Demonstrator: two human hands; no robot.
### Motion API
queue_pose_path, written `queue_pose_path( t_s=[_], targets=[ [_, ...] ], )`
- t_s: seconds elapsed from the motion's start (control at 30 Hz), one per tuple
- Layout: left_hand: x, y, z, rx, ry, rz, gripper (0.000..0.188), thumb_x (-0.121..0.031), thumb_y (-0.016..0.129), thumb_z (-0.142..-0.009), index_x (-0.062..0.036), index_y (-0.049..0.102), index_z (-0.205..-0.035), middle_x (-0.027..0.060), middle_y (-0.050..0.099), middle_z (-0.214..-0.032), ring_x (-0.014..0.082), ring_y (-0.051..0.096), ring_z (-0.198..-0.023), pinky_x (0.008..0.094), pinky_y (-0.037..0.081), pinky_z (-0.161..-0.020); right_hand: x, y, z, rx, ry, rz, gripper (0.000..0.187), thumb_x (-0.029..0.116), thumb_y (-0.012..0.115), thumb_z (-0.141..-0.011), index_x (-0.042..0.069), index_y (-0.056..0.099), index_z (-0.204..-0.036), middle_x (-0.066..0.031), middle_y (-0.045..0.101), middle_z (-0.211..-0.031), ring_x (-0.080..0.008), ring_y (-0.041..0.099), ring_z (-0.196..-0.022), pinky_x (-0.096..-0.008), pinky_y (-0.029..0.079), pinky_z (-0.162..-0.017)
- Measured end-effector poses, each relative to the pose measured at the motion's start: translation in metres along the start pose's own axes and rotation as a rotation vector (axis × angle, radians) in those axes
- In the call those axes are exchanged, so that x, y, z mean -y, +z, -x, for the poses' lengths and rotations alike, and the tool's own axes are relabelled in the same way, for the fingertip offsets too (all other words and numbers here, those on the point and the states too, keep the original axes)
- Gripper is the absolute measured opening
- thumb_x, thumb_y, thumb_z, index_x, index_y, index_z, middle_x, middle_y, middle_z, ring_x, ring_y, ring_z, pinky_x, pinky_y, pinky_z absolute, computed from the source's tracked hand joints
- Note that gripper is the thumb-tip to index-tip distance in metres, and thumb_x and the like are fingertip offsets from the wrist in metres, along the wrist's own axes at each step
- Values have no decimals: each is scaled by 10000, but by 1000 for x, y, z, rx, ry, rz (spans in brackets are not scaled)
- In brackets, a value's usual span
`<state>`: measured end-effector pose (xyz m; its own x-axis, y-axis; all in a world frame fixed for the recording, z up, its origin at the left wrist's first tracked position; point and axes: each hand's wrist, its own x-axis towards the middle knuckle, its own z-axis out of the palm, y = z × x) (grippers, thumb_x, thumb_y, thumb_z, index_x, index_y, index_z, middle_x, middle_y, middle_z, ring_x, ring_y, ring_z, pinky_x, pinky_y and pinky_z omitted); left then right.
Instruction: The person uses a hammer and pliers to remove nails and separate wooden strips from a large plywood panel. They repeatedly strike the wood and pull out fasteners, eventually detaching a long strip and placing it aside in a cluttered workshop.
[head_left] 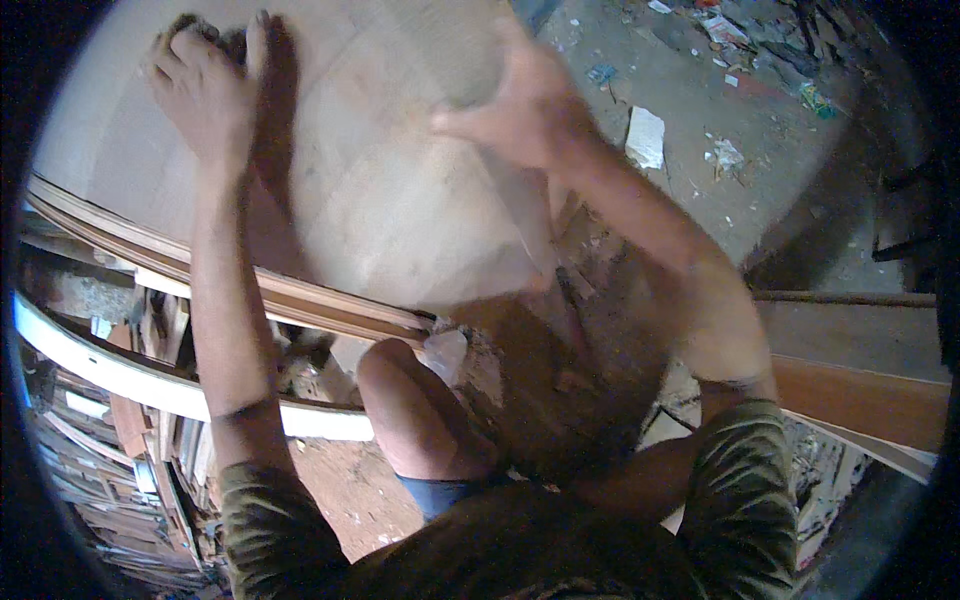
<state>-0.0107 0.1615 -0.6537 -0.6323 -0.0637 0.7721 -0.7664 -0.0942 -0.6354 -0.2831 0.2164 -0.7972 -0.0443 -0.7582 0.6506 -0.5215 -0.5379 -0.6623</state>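
A broad pale wooden board (380, 215) lies in front of me, its surface smooth and light brown. On its far left part rests my left hand (205, 85), fingers bent around a small dark thing (233, 45) that I cannot make out. My right hand (530, 115), smeared by motion, is over the board's right side. Its thumb and fingers span a blurred grey-brown flat piece (455, 55), which they seem to grip against the board. The far end of that piece runs out of view.
Stacked board edges (330, 297) run along the near side. A white curved strip (130, 383) and piled wood offcuts (110, 490) are at the left. Planks (860, 400) lie at the right. Litter and a white scrap (645, 138) lie on the floor (690, 210). My knee (395, 375) is near the board's edge.
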Motion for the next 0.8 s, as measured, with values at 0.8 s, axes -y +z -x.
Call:
queue_pose_path(
  t_s=[0.8],
  targets=[
    [-197, -85, 40, 426, -528, 1478, 342, -364, 645, -954, -27, 582, -962, 153, 690, -842, 314, 669, -761, 411, 522, -686, -114, -318, 117, -391, 262, -710, 622, 342, 573, -872, -30, 390, -1336, -127, 512, -1086, -290, 513, -998, -553, 378, -1073]
  ],
)
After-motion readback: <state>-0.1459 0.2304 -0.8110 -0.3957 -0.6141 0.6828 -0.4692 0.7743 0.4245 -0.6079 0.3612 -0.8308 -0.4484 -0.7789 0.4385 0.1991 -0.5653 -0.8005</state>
